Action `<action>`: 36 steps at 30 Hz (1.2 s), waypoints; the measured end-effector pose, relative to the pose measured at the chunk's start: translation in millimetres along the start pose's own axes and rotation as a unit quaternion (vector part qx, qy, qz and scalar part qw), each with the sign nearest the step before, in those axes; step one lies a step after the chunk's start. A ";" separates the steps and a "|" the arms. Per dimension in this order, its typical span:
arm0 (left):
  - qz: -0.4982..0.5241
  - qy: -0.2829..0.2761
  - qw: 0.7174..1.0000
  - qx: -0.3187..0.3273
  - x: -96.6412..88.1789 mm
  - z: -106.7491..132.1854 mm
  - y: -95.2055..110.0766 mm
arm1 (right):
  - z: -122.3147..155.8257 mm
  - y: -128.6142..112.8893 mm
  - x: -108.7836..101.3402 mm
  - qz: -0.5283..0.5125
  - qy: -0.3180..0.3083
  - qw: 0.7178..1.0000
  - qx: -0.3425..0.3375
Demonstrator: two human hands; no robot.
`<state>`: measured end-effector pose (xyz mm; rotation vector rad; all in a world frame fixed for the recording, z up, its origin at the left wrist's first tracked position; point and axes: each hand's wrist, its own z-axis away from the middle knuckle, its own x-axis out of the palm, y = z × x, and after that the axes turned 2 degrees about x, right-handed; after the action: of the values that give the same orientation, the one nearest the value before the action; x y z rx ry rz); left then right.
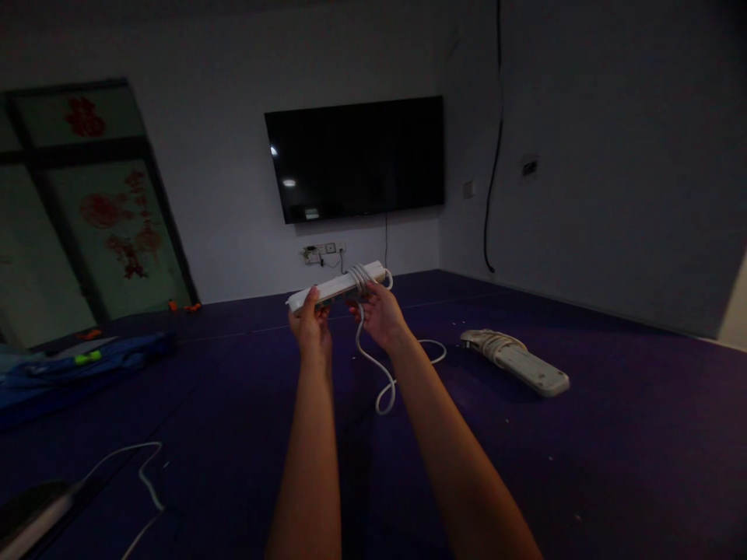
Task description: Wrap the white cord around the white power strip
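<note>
Raised over the purple floor is a white power strip (334, 288), tilted up toward its right end. Its white cord (360, 276) is wound several times round the strip near that end. My left hand (312, 317) grips the strip's left end, thumb on the near side. My right hand (378, 311) is closed at the windings, fingers on the cord and strip; some fingertips are hidden behind. A loose length of cord hangs below my right hand and loops to the right. A second power strip (534, 369), with its cord wrapped round it, lies on the floor to the right.
A dark television (362, 159) hangs on the far wall above some sockets (327, 249). Blue cloth (87, 365) lies at left before a door (117, 218). A white cable (152, 482) trails at lower left. A black cable (490, 210) hangs down the right wall.
</note>
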<state>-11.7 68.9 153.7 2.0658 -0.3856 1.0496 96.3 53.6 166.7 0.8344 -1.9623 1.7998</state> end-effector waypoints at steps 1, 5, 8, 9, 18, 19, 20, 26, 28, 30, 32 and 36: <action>0.004 -0.008 1.000 0.012 -0.6 -0.2 -0.3 | 1.4 -0.2 0.8 0.001 -0.005 1.000 -0.001; 0.003 -0.044 0.998 0.043 -5.2 -1.4 0.4 | 3.4 0.1 2.7 0.000 0.005 1.000 0.012; 0.009 -0.084 0.996 0.038 -9.1 -2.4 2.3 | 2.1 0.2 2.8 -0.009 0.026 0.999 0.038; 0.013 -0.096 0.995 0.034 -10.3 -2.8 2.8 | 1.4 0.3 2.7 -0.015 0.030 0.999 0.042; -0.006 -0.126 0.988 -0.088 -19.0 -6.3 7.9 | -3.8 2.8 -0.1 -0.099 0.011 0.995 -0.008; -0.027 -0.131 0.983 -0.127 -19.3 -5.7 10.2 | -4.4 2.6 -1.1 -0.103 0.018 0.994 -0.017; -0.050 -0.140 0.974 -0.169 -19.2 -4.9 12.9 | -5.0 2.1 -2.1 -0.107 0.025 0.994 -0.028; -0.075 -0.128 0.945 -0.293 -7.4 -0.1 25.3 | -7.6 -1.0 -8.7 -0.111 0.036 0.991 -0.067; -0.049 -0.086 0.954 -0.284 -2.1 0.3 26.1 | -8.4 -1.1 -10.2 -0.100 0.029 0.992 -0.068; -0.034 -0.045 0.962 -0.269 1.8 0.5 26.3 | -9.1 -1.0 -11.4 -0.087 0.022 0.994 -0.068; -0.030 -0.021 0.965 -0.260 4.1 1.0 26.7 | -9.3 -1.0 -12.5 -0.070 0.019 0.995 -0.069; -0.049 -0.037 0.975 -0.212 6.9 3.8 26.8 | -7.4 -1.9 -14.8 -0.036 0.026 0.996 -0.074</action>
<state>-20.5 49.0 171.2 1.7231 -0.4948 0.7553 107.9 63.6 160.0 0.7907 -1.9785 1.5986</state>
